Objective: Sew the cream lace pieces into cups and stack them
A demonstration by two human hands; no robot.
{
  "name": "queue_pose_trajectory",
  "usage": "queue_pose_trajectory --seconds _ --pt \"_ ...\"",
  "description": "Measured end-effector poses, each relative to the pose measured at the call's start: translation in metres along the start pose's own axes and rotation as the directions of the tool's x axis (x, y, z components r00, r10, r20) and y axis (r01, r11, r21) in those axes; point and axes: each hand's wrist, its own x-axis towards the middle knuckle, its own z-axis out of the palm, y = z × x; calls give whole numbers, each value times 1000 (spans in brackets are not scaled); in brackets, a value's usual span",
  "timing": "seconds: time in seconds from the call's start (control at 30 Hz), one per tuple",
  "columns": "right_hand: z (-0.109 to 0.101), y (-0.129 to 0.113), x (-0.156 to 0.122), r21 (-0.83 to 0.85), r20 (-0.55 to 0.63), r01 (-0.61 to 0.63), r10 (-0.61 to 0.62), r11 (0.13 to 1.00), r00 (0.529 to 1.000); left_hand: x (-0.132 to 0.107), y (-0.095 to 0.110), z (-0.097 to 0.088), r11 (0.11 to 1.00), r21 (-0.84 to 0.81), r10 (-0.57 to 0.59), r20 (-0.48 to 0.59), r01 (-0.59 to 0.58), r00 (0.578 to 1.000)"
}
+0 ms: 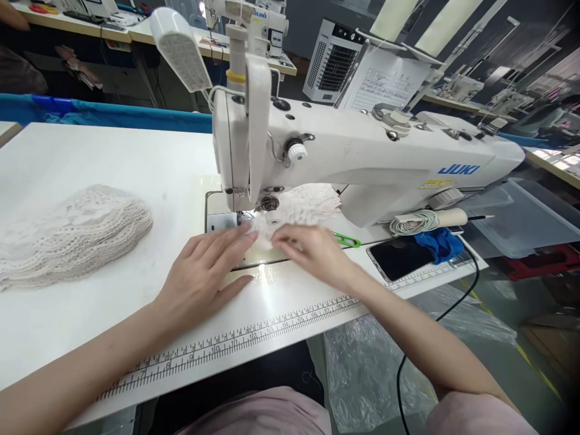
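Note:
A white sewing machine [362,148] stands over the table, its needle area just beyond my fingertips. My left hand [203,272] lies flat with fingers stretched out, its fingertips touching the near edge of a white lace piece [259,232] beside the presser foot. From the right, my right hand [317,251] reaches in with curled fingers pinched at the lace; the exact grip is blurred. More white lace [317,200] lies under the machine arm, behind my right hand. A thick pile of cream lace pieces [104,229] rests at the left.
Green thread snips [347,240] lie right of my right hand. Beyond them are a dark phone [399,257], blue cloth [439,244] and a cord-wound roll [428,221]. A printed ruler [254,338] runs along the front edge. A black cable [446,311] hangs at the right.

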Motion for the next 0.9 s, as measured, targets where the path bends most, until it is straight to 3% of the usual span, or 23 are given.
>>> queue_pose_trajectory --seconds 0.07,0.13,0.2,0.27,0.33,0.37,0.43,0.5,0.53,0.57,0.6,0.7,0.8,0.9 --pt "13 -15 -19 316 70 -67 47 946 996 1 -4 0 985 -145 -81 91 93 993" --pt "23 -24 -37 572 61 -173 169 802 984 3 -9 -2 901 -383 -130 210 204 969" --pt "31 -27 -52 737 113 -287 308 612 945 5 -14 -7 697 -624 -167 338 353 926" --pt "34 -28 -64 814 234 -398 389 422 891 8 -16 -12 446 -736 -207 468 509 859" --pt "33 -29 -73 795 397 -516 370 320 840 10 -15 -16 332 -738 -244 534 587 809" --pt "31 -29 -75 751 464 -567 339 339 818 11 -13 -17 346 -719 -263 543 603 798" --pt "25 -31 -75 627 499 -576 299 524 814 13 -10 -18 460 -653 -278 538 602 796" --pt "20 -31 -66 515 319 -425 294 745 901 13 -7 -19 565 -593 -262 531 574 806" --pt "18 -31 -58 493 213 -350 279 797 936 13 -6 -19 598 -570 -257 529 563 809" --pt "18 -30 -48 505 145 -301 264 809 953 13 -5 -20 620 -554 -256 527 556 811" --pt "19 -29 -37 539 162 -283 232 794 959 13 -4 -20 637 -540 -257 526 551 811" --pt "23 -22 -2 605 386 -333 99 723 917 12 -3 -20 694 -480 -261 526 536 809" --pt "24 -16 24 548 494 -354 48 758 868 11 -5 -19 763 -385 -295 508 519 810" --pt "18 -13 33 470 497 -349 83 811 864 9 -9 -17 797 -275 -377 469 538 799"
